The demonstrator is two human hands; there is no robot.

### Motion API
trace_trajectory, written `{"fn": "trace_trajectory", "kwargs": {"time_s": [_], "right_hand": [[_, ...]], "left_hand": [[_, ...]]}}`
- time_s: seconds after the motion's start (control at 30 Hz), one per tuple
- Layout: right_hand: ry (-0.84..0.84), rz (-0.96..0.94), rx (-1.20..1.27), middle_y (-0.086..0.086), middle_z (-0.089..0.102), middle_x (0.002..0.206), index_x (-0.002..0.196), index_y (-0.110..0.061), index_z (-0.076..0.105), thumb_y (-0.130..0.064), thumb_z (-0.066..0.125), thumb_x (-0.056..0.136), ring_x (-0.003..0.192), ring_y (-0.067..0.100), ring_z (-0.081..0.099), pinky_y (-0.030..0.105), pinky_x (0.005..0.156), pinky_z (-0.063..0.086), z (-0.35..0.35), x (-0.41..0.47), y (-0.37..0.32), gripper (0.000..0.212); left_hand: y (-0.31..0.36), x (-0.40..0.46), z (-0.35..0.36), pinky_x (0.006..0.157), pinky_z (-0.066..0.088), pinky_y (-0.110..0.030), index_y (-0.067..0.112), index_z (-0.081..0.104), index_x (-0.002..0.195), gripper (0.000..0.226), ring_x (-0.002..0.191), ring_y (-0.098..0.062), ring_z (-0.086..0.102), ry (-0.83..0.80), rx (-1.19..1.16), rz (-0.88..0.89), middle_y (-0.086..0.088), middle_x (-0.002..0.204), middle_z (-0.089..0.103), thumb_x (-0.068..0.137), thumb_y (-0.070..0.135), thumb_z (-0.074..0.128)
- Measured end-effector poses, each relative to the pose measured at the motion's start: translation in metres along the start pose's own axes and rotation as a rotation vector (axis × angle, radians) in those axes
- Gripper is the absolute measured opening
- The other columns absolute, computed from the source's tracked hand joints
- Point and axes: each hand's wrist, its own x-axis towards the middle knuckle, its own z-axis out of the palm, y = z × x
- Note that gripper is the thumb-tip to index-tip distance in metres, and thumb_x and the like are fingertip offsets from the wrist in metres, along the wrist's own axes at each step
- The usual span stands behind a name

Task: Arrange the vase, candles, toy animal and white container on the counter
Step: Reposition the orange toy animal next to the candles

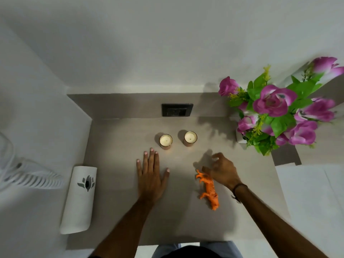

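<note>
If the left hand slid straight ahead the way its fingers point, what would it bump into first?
Most likely the left candle: the left hand lies flat on the counter, fingertips just short of it.

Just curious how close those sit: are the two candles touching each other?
Apart. The head view shows the left candle and the right candle standing side by side with a clear strip of bare counter between them.

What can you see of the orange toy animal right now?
The orange toy animal looks like moulded plastic, a four-legged figure with faint dark stripes. It lies on its side on the grey counter, legs pointing left, its long axis running toward the near edge. The right hand is over its far end, fingers curled; whether they touch it is unclear. Nothing else touches it.
</note>
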Motion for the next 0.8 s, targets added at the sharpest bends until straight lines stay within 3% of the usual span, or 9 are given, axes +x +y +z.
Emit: {"fn": "trace_trajectory", "kwargs": {"time_s": [0.13, 0.3, 0.37, 0.5, 0.67, 0.8], "right_hand": [[-0.238, 0.053, -0.104, -0.007, 0.065, 0.103, 0.112, -0.024, 0.058, -0.042, 0.081, 0.066, 0.105, 0.021, 0.065, 0.028, 0.085, 0.049, 0.009, -0.021, 0.038, 0.054], [-0.131, 0.133, 0.233, -0.013, 0.067, 0.074, 0.092, -0.022, 0.068, -0.022, 0.088, 0.064, 0.081, 0.009, 0.067, 0.02, 0.073, 0.049, 0.015, -0.015, 0.032, 0.035], [0.069, 0.167, 0.37, -0.016, 0.069, 0.064, 0.085, -0.019, 0.072, -0.025, 0.089, 0.061, 0.066, 0.003, 0.068, 0.014, 0.063, 0.049, 0.004, -0.002, 0.02, 0.03], [0.474, 0.089, 0.329, -0.016, 0.063, 0.059, 0.078, -0.018, 0.071, -0.041, 0.079, 0.066, 0.057, 0.009, 0.066, 0.021, 0.057, 0.055, -0.018, 0.035, -0.023, 0.027], [0.548, 0.002, 0.177, 0.01, 0.076, 0.09, 0.092, -0.012, 0.074, -0.043, 0.07, 0.082, 0.089, 0.032, 0.07, 0.034, 0.074, 0.054, -0.016, 0.079, -0.05, 0.033], [0.623, -0.02, 0.181, 0.011, 0.071, 0.103, 0.106, -0.009, 0.068, -0.051, 0.07, 0.079, 0.103, 0.033, 0.063, 0.041, 0.089, 0.052, -0.016, 0.073, -0.045, 0.05]], "left_hand": [[0.001, -0.003, 0.006, 0.132, 0.02, -0.062, 0.01, 0.026, 0.166, 0.081, 0.165, -0.034, 0.019, 0.04, 0.063, 0.003, -0.013, 0.177, 0.022, 0.102, 0.061, 0.028], [0.0, -0.002, 0.008, 0.132, 0.019, -0.061, 0.011, 0.026, 0.166, 0.081, 0.165, -0.032, 0.019, 0.04, 0.061, 0.001, -0.012, 0.177, 0.022, 0.102, 0.06, 0.034], [0.0, -0.001, 0.009, 0.132, 0.018, -0.061, 0.011, 0.025, 0.166, 0.081, 0.165, -0.032, 0.018, 0.05, 0.064, 0.001, -0.011, 0.177, 0.022, 0.102, 0.062, 0.03], [-0.001, -0.003, 0.011, 0.133, 0.017, -0.059, 0.013, 0.023, 0.167, 0.083, 0.166, -0.031, 0.017, 0.055, 0.066, -0.001, -0.01, 0.177, 0.021, 0.103, 0.065, 0.022], [-0.003, -0.001, 0.01, 0.133, 0.016, -0.06, 0.011, 0.027, 0.166, 0.083, 0.165, -0.033, 0.019, 0.047, 0.043, 0.011, -0.012, 0.176, 0.024, 0.102, 0.065, 0.023], [-0.001, -0.002, 0.0, 0.134, 0.01, -0.058, 0.011, 0.025, 0.167, 0.084, 0.166, -0.032, 0.015, 0.009, 0.001, 0.021, -0.011, 0.177, 0.02, 0.101, 0.063, 0.027]]}}
